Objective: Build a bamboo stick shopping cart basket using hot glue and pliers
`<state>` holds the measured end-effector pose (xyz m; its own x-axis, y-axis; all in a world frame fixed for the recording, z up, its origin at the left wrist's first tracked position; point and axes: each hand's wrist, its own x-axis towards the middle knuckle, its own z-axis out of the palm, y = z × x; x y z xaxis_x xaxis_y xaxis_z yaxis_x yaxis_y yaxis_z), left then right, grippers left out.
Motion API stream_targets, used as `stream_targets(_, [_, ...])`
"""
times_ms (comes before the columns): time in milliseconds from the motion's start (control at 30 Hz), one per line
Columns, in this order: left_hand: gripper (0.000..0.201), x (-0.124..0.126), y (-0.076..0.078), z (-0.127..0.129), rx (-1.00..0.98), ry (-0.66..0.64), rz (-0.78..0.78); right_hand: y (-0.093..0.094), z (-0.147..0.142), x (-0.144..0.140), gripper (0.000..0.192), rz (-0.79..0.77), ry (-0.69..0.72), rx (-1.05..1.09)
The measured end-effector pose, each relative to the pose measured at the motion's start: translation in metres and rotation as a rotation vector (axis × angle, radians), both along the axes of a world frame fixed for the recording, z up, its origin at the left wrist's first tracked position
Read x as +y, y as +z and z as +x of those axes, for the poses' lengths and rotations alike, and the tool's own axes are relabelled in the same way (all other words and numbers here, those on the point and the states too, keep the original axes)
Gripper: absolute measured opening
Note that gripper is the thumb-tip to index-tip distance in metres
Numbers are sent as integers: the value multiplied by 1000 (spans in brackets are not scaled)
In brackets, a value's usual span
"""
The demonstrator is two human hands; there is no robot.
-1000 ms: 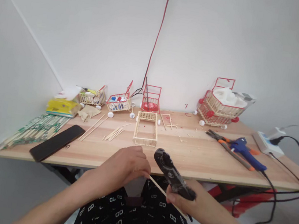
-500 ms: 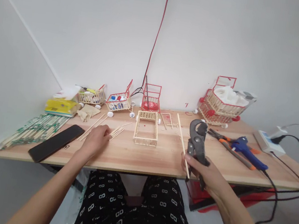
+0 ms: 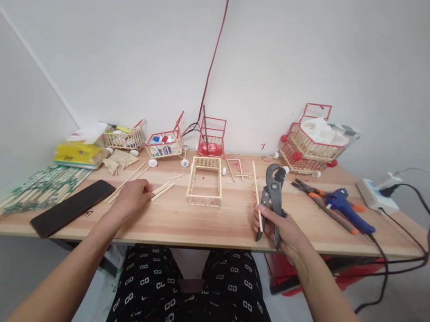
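Gripping the cutter [image 3: 273, 197] and a stick [image 3: 257, 194] together, the right hand [image 3: 283, 231] stays clenched over the desk [image 3: 206, 224]; the left hand [image 3: 132, 198], fingers loose, touches cut sticks [image 3: 162, 190]. Best lift one cleanly by its end.

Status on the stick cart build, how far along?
Done: several finished red-trimmed carts stand by the wall. In hand: the right hand grips black cutters and one long stick; the left hand rests on loose cut sticks. Left: the bare basket frame at mid-table has no wheels, handle or red trim.
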<state>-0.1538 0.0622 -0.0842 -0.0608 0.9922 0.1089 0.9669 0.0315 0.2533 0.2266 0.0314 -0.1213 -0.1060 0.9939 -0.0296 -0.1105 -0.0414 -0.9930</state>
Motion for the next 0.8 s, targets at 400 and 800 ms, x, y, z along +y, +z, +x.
stream_targets(400, [20, 2, 2, -7, -31, -21, 17, -3, -1, -2, 35, -73, -38, 145])
stream_targets(800, [30, -44, 17, 32, -745, -24, 164, 22, -16, -18, 39, 19, -139, -24])
